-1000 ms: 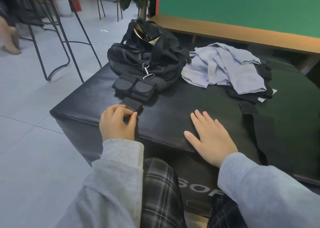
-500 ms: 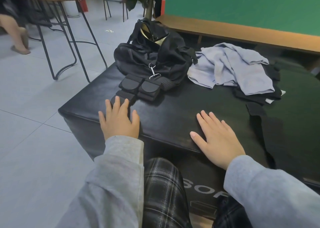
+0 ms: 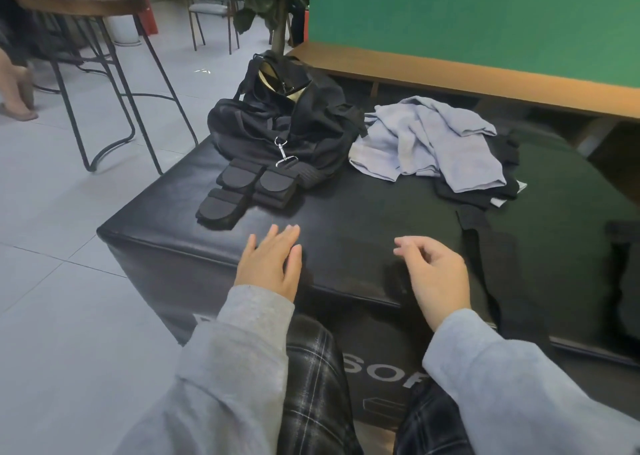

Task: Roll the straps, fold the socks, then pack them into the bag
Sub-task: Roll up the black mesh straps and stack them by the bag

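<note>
**Both hands empty at the near edge**

Nearest, the left hand (image 3: 272, 264) lies flat with fingers straight on the black surface (image 3: 363, 233); the right hand (image 3: 434, 274) hovers loosely curled, holding nothing. Just beyond the left hand sit three rolled straps (image 3: 247, 191), and an unrolled strap (image 3: 485, 247) lies right of the right hand. Farther back, the open black bag (image 3: 284, 125) sits beside the socks (image 3: 429, 143).

The tabletop (image 3: 363, 219) is glossy black leather-looking padding, smooth enough to catch reflections. My bag (image 3: 277, 125) is matt black cloth with a shiny metal clip (image 3: 284, 153). The rolled straps (image 3: 242, 191) look like matt woven fabric. The pale blue towel (image 3: 433, 143) is soft, slightly fuzzy cloth, and my sleeves (image 3: 242, 350) are grey fleece.
</note>
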Available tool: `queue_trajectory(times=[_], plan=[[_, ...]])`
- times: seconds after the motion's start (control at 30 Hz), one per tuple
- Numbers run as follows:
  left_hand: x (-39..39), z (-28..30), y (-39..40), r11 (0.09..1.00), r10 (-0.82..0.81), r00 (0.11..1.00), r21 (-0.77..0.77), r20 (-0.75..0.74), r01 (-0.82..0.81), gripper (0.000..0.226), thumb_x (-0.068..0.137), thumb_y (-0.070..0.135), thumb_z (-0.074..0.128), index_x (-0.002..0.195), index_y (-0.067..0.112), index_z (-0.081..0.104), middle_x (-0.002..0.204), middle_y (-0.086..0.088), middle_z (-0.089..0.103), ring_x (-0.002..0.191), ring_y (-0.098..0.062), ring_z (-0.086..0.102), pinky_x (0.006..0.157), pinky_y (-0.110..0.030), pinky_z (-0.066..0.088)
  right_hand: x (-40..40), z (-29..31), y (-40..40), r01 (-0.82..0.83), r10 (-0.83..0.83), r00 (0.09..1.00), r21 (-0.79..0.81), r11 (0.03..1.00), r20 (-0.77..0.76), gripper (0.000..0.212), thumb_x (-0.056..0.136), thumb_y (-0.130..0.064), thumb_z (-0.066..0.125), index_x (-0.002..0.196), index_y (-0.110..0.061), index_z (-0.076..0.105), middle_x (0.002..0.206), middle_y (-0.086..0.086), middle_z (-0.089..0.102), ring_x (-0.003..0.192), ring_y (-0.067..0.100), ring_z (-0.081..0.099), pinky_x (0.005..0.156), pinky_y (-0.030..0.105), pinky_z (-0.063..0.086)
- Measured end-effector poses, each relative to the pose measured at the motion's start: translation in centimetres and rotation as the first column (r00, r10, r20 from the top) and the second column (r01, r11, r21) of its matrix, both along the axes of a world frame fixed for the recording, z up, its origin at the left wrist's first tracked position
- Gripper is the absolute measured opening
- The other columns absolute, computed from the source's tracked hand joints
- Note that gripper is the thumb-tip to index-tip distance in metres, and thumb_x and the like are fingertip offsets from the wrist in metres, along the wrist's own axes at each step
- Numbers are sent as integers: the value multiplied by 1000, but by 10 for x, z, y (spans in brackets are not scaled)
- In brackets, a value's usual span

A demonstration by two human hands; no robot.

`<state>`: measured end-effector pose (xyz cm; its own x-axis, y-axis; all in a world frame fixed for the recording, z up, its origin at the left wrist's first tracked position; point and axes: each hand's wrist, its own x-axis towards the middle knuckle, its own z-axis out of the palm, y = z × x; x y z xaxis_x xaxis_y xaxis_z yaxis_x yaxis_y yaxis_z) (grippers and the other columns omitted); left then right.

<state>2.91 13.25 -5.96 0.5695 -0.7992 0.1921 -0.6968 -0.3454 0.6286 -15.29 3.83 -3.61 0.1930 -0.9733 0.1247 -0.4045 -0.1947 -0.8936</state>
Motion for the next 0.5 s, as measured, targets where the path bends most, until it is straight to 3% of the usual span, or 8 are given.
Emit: queue_trajectory(times=[0.07,0.13,0.17,0.23,0.33,0.43,0.5], plan=[[-16,7,0,1000,-26,992,-16,-124,24,39,99,31,36,137,34,44,140,7,47,139,-19,29,112,-34,25,-6,5,1,1,-3,999,59,998,36,20,91,-20,54,79,-30,66,83,-15,68,80,2,59,64,5,40],[-31,12,-1,994,-81,985,-86,-152,68,36,97,33,39,132,39,48,116,12,65,109,-13,58,92,-28,45,-12,7,2,-48,42,998,150,987,42,18,92,-19,54,84,-31,65,92,-13,68,90,3,60,75,11,43],[-39,16,-1,989,-97,982,-124,-159,78,34,97,33,40,128,40,51,103,15,69,88,-8,62,80,-22,47,-15,9,4,-76,66,996,206,976,52,17,92,-18,55,87,-31,65,98,-11,68,96,5,61,82,17,45],[-55,22,-3,981,-120,972,-173,-202,85,31,96,33,42,122,42,55,88,21,69,72,-1,59,70,-16,43,-27,16,8,-102,90,995,277,956,53,15,91,-18,56,90,-31,65,104,-10,67,102,7,60,92,25,47],[-83,23,-6,972,-176,955,-196,-239,130,28,95,32,42,118,41,58,80,25,65,59,9,53,63,-12,40,-55,31,14,-96,110,991,160,982,-79,15,91,-18,56,97,-28,65,99,-15,65,94,-1,59,79,14,45],[-106,21,-6,961,-246,937,-191,-249,201,29,95,32,43,119,40,58,84,27,63,59,8,54,65,-15,45,-89,39,18,-41,27,948,-38,998,-318,18,91,-18,55,105,-26,64,103,-14,62,99,5,56,79,16,38],[-116,11,-5,950,-289,936,-179,-203,255,31,95,30,43,122,38,57,101,26,63,83,5,59,81,-17,47,-110,37,15,6,-45,894,-89,996,-445,25,91,-18,56,115,-22,62,114,-7,59,113,13,50,92,21,35]])
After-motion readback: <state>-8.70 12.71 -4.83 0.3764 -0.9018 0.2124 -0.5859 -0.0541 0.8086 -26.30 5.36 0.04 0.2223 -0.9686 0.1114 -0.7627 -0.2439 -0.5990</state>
